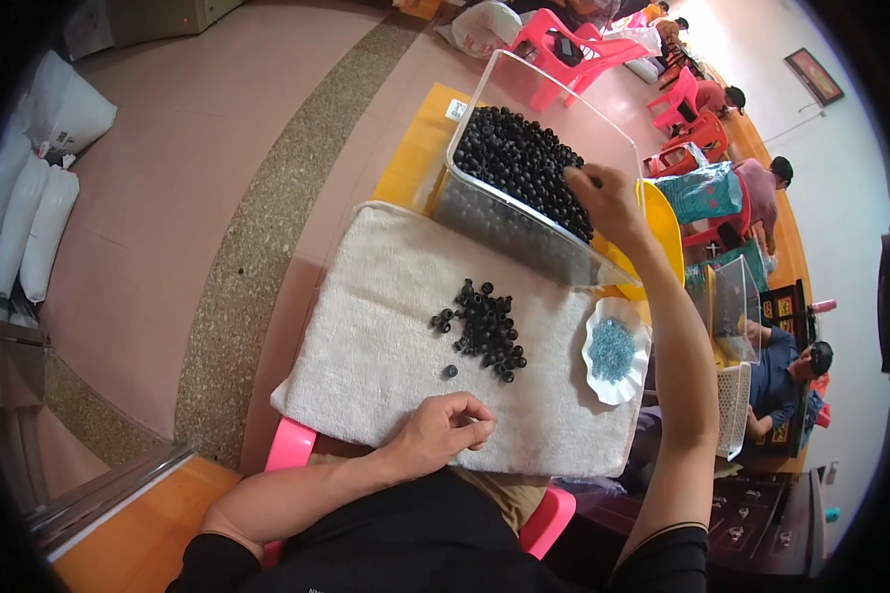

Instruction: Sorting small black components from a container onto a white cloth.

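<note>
My left hand (443, 431) rests at the near edge of a white towel (366, 326), its thumb and fingers curled together; whatever they hold, if anything, is hidden. Just beyond it lies a single dark round piece (451, 372), near a loose pile of small black bead-like pieces (489, 326). My right hand (608, 201) reaches over the right side of a clear plastic bin (524, 211) filled with many more black beads (519, 158). Its fingers are bent inward, and I cannot make out what is in them. A white scalloped dish (638, 371) of tiny blue pieces (611, 349) sits at the towel's right.
A yellow basin (667, 222) stands right of the bin, beneath my right forearm. Pink chairs (564, 59) and several people are farther off, one in a dark blue shirt (776, 371) at the right. White sacks (49, 212) lean at the far left.
</note>
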The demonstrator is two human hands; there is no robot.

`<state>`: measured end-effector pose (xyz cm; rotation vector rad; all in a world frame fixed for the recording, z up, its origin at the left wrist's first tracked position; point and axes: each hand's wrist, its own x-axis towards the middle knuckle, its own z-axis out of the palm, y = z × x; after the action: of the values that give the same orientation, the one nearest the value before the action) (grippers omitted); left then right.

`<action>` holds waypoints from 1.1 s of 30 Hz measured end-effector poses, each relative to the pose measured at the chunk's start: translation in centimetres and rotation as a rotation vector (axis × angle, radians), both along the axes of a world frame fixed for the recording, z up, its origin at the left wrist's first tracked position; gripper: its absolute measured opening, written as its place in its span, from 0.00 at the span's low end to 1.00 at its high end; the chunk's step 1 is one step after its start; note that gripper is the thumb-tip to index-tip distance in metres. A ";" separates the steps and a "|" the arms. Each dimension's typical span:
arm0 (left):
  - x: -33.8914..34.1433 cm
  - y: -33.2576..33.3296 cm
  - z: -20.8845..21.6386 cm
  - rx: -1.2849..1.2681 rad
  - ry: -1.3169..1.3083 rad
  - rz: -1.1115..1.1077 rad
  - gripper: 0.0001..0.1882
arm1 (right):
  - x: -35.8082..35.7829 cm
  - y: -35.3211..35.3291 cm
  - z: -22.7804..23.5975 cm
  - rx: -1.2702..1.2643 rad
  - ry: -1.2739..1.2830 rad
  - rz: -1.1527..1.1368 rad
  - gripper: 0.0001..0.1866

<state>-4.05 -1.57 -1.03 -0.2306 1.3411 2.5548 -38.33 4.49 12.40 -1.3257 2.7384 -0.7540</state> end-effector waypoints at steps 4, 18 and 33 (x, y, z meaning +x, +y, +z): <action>0.3 -0.2 0.1 0.011 -0.015 0.023 0.08 | 7.1 -0.4 4.4 -0.288 -0.030 -0.096 0.17; 0.4 -0.1 0.1 -0.015 0.022 0.030 0.10 | 16.7 1.8 -8.6 0.135 0.397 0.237 0.14; 0.5 0.1 0.4 0.037 0.019 0.052 0.08 | 18.0 2.6 -8.2 0.017 0.475 0.262 0.13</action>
<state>-3.59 -1.45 -0.65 -0.2383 1.3105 2.6285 -20.35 7.06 4.24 -2.0337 2.7854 -0.4396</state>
